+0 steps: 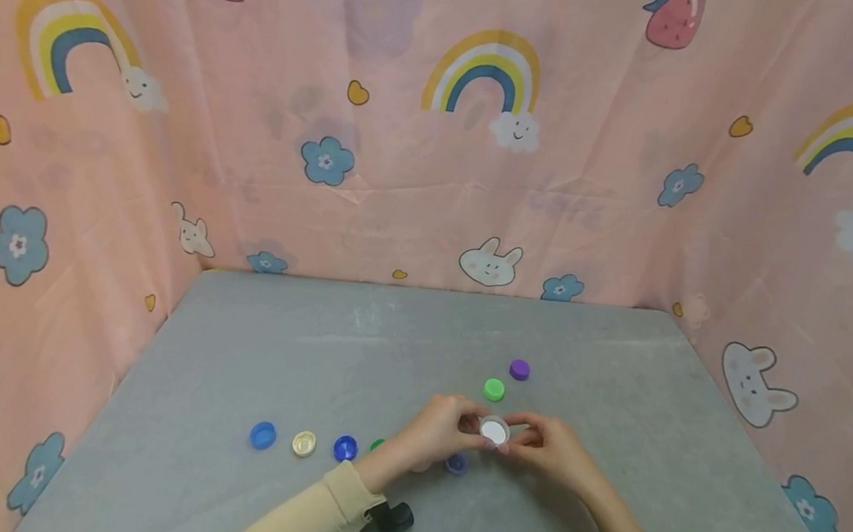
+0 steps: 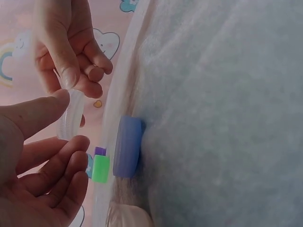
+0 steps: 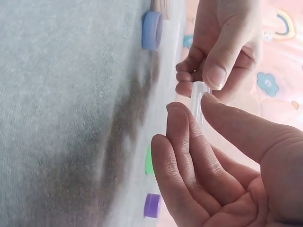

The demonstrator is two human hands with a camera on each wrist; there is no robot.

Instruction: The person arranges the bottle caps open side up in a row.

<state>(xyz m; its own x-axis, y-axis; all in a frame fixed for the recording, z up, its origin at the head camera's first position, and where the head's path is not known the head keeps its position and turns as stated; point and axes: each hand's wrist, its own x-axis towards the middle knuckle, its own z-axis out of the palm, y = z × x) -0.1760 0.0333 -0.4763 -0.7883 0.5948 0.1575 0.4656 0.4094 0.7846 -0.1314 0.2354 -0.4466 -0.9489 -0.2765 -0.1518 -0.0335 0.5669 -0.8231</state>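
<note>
A clear, ridged bottle cap with a white inside is held just above the table, its face tilted toward the head camera. My left hand pinches its left edge between thumb and fingers, and my right hand pinches the right edge. In the left wrist view the cap stands on edge between the thumbs. The right wrist view shows the same cap, partly covered by fingertips. Below the hands lies a bluish-purple cap. Partly hidden behind my left wrist is a green cap.
Beyond the hands sit a bright green cap and a purple cap. To the left, a blue cap, a cream cap and a darker blue cap form a row on the grey table. A pink printed curtain surrounds it.
</note>
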